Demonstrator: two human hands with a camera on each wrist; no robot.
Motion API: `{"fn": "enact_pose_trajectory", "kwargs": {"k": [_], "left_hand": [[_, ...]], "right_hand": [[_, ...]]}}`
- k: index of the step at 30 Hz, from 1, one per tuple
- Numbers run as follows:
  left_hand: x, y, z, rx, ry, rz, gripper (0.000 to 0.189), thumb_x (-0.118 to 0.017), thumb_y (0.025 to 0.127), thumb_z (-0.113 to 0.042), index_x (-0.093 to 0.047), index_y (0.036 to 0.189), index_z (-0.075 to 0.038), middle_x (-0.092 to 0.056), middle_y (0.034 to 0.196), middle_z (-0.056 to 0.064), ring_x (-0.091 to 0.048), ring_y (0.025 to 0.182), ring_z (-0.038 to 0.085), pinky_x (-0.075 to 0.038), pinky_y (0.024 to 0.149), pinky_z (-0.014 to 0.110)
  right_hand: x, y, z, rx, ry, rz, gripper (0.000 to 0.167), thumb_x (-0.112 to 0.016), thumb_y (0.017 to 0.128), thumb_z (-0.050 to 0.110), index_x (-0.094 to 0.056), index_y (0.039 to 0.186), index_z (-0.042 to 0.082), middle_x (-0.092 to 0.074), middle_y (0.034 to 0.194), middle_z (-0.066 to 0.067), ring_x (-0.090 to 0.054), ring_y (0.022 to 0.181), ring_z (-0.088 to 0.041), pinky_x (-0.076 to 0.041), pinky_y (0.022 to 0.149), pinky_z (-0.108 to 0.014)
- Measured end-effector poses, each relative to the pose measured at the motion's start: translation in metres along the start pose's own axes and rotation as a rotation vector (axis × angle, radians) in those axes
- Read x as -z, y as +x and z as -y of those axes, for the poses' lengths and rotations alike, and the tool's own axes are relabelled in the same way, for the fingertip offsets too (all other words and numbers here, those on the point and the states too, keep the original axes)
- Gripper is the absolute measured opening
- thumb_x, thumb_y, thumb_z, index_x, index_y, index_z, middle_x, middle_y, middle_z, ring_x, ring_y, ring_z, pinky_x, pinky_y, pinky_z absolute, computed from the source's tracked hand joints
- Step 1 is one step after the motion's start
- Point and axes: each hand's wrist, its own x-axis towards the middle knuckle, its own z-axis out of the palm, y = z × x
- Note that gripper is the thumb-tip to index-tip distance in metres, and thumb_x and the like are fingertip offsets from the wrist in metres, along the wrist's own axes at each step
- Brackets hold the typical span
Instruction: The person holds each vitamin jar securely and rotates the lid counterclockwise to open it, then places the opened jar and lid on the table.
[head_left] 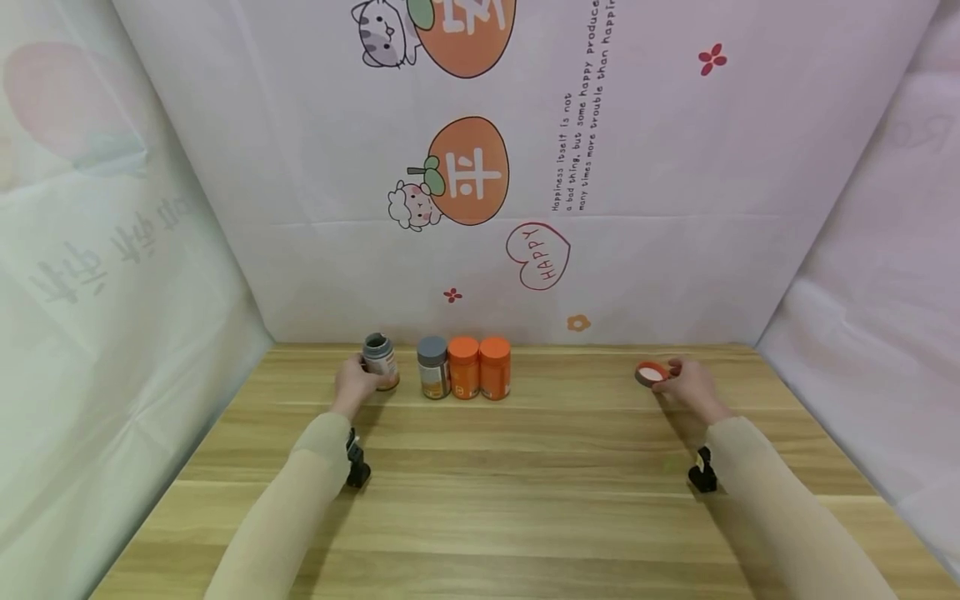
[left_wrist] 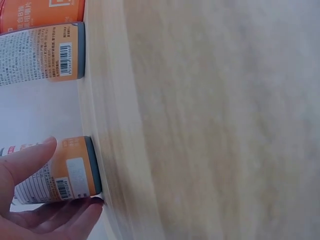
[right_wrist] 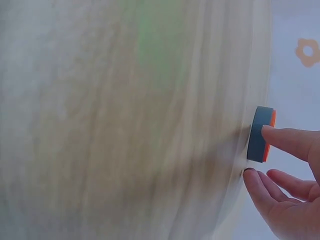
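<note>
Left hand [head_left: 353,386], gripping jar [head_left: 383,365], could tip it by tugging; right hand [head_left: 692,388], loosely spread, could nudge lid [head_left: 650,375] at its fingertips.

Wood-grain table [head_left: 525,508] here: around 10 o'clock sits an open jar [head_left: 384,368], at 11 a gray-lidded jar [head_left: 434,375], orange jar [head_left: 464,372] and orange twin [head_left: 495,372], upright in a snug row, and at 2 an upturned lid [head_left: 651,375].
</note>
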Motion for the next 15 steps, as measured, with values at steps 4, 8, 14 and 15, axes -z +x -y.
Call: {"fn": "enact_pose_trajectory", "kwargs": {"k": [4,8,14,15], "left_hand": [[0.004,-0.006,-0.001,0.016,0.011,0.015,0.059,-0.076,0.078,-0.018,-0.052,0.127,0.006,-0.055,0.126,0.027,-0.053,0.115,0.041,-0.044,0.095,0.05],[0.008,-0.012,-0.003,0.038,0.026,0.041,0.061,-0.075,0.08,-0.021,-0.05,0.128,0.008,-0.052,0.13,0.029,-0.051,0.118,0.042,-0.043,0.096,0.051],[0.015,-0.021,-0.001,0.068,0.069,0.075,0.062,-0.068,0.086,-0.025,-0.045,0.131,0.01,-0.047,0.134,0.031,-0.046,0.122,0.044,-0.04,0.099,0.053],[0.016,-0.023,-0.001,0.065,0.078,0.079,0.061,-0.068,0.086,-0.025,-0.046,0.131,0.01,-0.047,0.133,0.031,-0.047,0.121,0.044,-0.04,0.098,0.053]], "right_hand": [[0.002,-0.004,-0.002,0.0,-0.01,-0.01,0.064,-0.068,0.081,0.011,-0.04,0.129,-0.021,-0.05,0.121,-0.04,-0.05,0.109,-0.051,-0.044,0.09,-0.054],[0.005,-0.012,-0.003,0.018,-0.023,-0.021,0.058,-0.063,0.084,0.013,-0.042,0.124,-0.024,-0.053,0.115,-0.041,-0.053,0.104,-0.051,-0.046,0.085,-0.053],[0.01,-0.022,-0.006,0.066,-0.066,-0.011,0.052,-0.057,0.09,0.017,-0.046,0.12,-0.024,-0.053,0.114,-0.041,-0.054,0.102,-0.052,-0.048,0.083,-0.054],[0.01,-0.024,-0.006,0.074,-0.076,-0.005,0.051,-0.057,0.09,0.017,-0.047,0.12,-0.024,-0.053,0.114,-0.041,-0.054,0.102,-0.052,-0.048,0.083,-0.054]]}}
